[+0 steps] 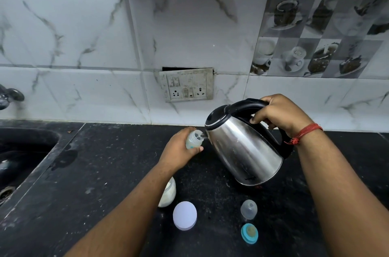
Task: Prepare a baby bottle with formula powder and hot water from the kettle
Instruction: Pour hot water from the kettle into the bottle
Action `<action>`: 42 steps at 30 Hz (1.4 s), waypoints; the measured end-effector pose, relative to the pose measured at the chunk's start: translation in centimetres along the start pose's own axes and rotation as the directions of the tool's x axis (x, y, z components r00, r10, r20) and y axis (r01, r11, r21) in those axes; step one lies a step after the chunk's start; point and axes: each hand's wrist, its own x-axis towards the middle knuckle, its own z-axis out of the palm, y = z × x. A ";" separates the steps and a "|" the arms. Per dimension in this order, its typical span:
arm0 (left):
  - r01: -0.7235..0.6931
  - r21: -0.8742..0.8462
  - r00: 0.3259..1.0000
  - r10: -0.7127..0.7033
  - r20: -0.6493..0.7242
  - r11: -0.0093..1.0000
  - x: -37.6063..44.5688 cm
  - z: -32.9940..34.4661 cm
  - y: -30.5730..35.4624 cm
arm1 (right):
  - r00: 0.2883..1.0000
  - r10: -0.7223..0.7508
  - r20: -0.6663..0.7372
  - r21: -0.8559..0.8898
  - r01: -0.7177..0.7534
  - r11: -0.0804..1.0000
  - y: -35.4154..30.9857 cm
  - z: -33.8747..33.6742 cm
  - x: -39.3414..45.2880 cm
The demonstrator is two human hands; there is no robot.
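My right hand (pixel 280 115) grips the black handle of a steel kettle (pixel 244 149), which is tilted to the left with its spout at the mouth of a small clear baby bottle (pixel 194 139). A thin stream of water runs into the bottle. My left hand (pixel 179 150) is wrapped around the bottle, holding it tilted above the black counter (pixel 105 172). A jar of white formula powder (pixel 168 193) stands open behind my left forearm, partly hidden. Its white lid (pixel 184 215) lies beside it.
A clear bottle cap (pixel 249 209) and a teal nipple ring (pixel 249 233) lie on the counter at the front right. A dark sink (pixel 23 151) is set into the counter at the left, with a tap (pixel 9 96) above. A socket plate (pixel 186 85) is on the tiled wall.
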 end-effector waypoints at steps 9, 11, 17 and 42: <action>0.088 -0.271 0.996 -0.089 0.010 0.959 -0.8 -0.4 0.8 | 0.997 0.033 -0.067 0.281 -0.013 0.960 3.1 0.4 -0.5; 0.107 -0.345 0.994 -0.112 0.005 0.932 -1.1 -0.3 0.7 | 0.995 0.043 -0.091 0.353 -0.008 0.936 3.9 0.9 -0.8; 0.164 -0.496 0.983 -0.183 0.010 0.853 -2.4 -0.1 0.3 | 0.971 0.100 -0.216 0.472 0.014 0.881 7.3 3.2 -1.0; 0.229 -0.478 0.968 -0.145 0.205 0.848 -8.8 1.0 -0.9 | 0.943 0.228 -0.243 0.591 -0.042 0.805 12.4 15.3 0.9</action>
